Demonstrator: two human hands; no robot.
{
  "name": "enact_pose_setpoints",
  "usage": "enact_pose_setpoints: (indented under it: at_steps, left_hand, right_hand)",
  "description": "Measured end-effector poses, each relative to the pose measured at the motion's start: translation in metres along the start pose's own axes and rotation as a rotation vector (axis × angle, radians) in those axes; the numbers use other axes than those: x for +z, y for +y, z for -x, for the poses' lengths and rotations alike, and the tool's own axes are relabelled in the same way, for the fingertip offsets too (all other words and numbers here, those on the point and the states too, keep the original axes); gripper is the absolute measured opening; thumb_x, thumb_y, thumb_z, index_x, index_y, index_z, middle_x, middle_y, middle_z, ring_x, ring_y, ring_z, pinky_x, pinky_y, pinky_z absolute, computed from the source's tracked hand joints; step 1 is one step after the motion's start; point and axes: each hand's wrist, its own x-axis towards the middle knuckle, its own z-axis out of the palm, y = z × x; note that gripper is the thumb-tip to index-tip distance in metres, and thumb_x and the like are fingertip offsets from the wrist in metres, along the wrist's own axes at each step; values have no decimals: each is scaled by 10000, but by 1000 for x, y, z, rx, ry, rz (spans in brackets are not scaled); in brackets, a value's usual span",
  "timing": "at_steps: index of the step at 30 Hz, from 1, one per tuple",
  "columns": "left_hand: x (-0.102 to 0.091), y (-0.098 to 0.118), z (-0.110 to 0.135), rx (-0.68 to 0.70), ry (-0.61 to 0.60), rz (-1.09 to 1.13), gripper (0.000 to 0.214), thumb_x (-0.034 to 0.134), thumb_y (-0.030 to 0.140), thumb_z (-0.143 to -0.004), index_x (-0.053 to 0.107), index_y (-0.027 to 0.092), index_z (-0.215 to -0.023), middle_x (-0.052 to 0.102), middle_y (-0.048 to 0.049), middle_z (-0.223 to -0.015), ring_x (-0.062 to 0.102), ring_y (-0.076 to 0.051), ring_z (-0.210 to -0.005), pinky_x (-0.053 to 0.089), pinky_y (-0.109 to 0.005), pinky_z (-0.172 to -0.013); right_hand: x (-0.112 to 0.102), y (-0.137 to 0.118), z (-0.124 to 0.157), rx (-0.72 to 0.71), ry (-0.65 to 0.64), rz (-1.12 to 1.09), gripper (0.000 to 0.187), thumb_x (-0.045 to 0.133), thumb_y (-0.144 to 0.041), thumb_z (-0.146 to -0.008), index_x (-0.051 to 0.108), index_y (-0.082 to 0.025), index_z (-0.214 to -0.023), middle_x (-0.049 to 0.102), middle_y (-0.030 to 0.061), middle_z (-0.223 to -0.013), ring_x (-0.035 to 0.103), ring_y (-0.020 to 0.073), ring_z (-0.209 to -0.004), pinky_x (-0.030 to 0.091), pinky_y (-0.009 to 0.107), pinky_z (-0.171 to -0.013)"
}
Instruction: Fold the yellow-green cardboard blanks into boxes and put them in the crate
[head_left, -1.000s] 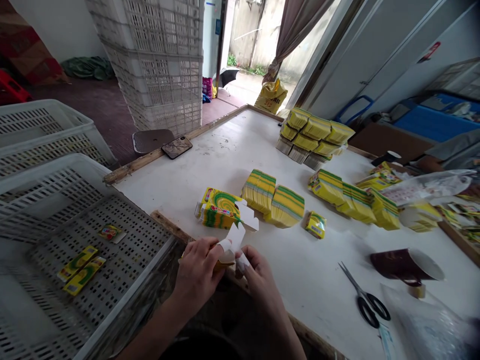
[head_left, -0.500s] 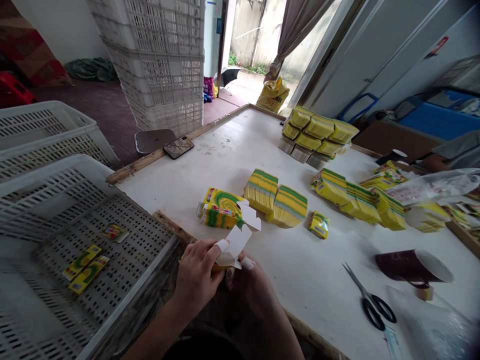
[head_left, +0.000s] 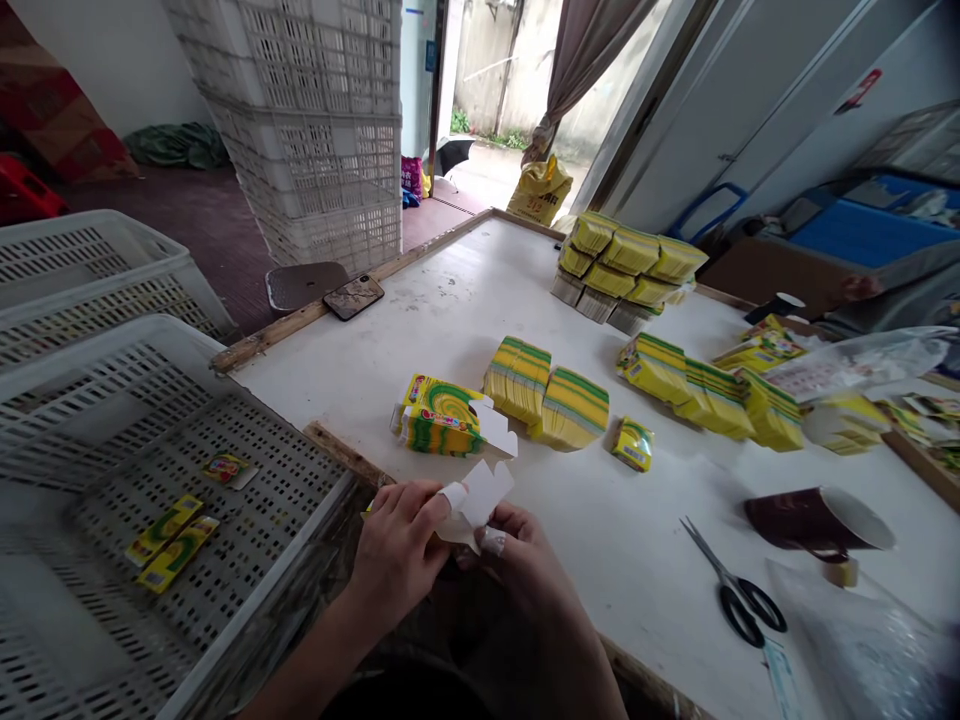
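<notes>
My left hand (head_left: 397,540) is wrapped round a small carton (head_left: 486,492) at the table's front edge. The carton's white inner flaps stand up open, and its yellow body is mostly hidden by my fingers. My right hand (head_left: 525,550) pinches the carton's near right edge; white tape wraps fingers on both hands. Just beyond lies a pile of flat yellow-green cartons (head_left: 442,412), one with its white flap out. To its right stand two blocks of stacked yellow-green packets (head_left: 574,408) and one small filled packet (head_left: 634,444).
On my left, a white plastic crate (head_left: 247,410) holds several small cartons (head_left: 178,552). Scissors (head_left: 733,585), a dark mug (head_left: 806,520) and a clear plastic bag (head_left: 862,640) lie right. A phone (head_left: 354,297) rests on the left edge; packet stacks (head_left: 626,262) stand farther back.
My right hand has risen slightly to the carton's open end, its fingers now at the flaps. The flaps have tilted rightward. My left hand keeps its hold.
</notes>
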Motion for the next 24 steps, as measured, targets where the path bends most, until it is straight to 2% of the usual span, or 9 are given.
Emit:
enact_pose_setpoints:
  at_steps: [3, 5, 8, 11, 13, 18, 21, 24]
  left_hand:
    - [1, -1, 2, -115, 2, 101, 553, 611, 105, -718, 417, 209, -1226, 607, -101, -1083, 599, -261, -981, 500, -372, -816]
    - [2, -2, 2, -178, -19, 140, 627, 620, 117, -710, 370, 203, -1279, 581, -115, -1130, 587, -267, -1019, 509, -370, -833]
    - [5, -1, 3, -173, -71, 166, 623, 620, 128, -727, 346, 208, -1281, 563, -109, -1115, 594, -251, -975, 522, -360, -800]
    - [7, 1, 1, -128, -81, 163, 506, 601, 142, -758, 368, 215, -1201, 559, -98, -1082, 599, -237, -924, 526, -360, -771]
    - [7, 4, 0, -118, -87, 131, 434, 586, 133, -753, 384, 217, -1129, 571, -90, -1047, 602, -239, -902, 525, -367, -762]
    - [2, 5, -4, -159, -172, 90, 386, 554, 103, -691, 392, 228, -1019, 591, -53, -910, 616, -239, -799, 515, -352, -681]
    - [1, 3, -4, -223, -218, 148, 428, 571, 144, -705, 385, 222, -1082, 610, -63, -931, 642, -249, -837, 529, -361, -706]
    - [6, 0, -2, -278, -276, 240, 612, 594, 202, -729, 298, 177, -1264, 637, -113, -1010, 667, -263, -884, 552, -378, -737]
  right_hand:
    - [-3, 7, 1, 58, -46, -220, 260, 819, -276, -608, 686, -142, -787, 684, 28, -666, 626, 132, -589, 533, 243, -589]
    - [-3, 10, 1, 56, -48, -287, 301, 845, -288, -590, 682, -151, -802, 692, 31, -684, 648, 142, -634, 540, 254, -637]
    - [1, 10, 1, -19, -21, -204, 325, 849, -342, -617, 688, -154, -828, 657, 6, -680, 587, 104, -581, 506, 222, -599]
    - [6, 7, -4, -59, 35, -70, 318, 826, -354, -648, 695, -155, -859, 632, -10, -705, 483, 66, -511, 431, 189, -507]
    - [7, 5, -8, -31, 34, -35, 338, 815, -347, -652, 693, -153, -901, 650, 5, -746, 509, 86, -548, 431, 203, -533]
    - [2, 3, -14, 31, -64, -12, 359, 787, -367, -675, 687, -144, -939, 697, 60, -834, 638, 189, -738, 496, 308, -725]
    - [0, 4, -8, -111, -27, 186, 369, 719, -395, -768, 666, -168, -1054, 699, 90, -1012, 646, 241, -920, 485, 382, -878]
    - [4, 10, 1, -325, -21, 523, 464, 617, -358, -865, 544, -225, -1303, 604, 105, -1283, 553, 286, -1171, 405, 436, -1030]
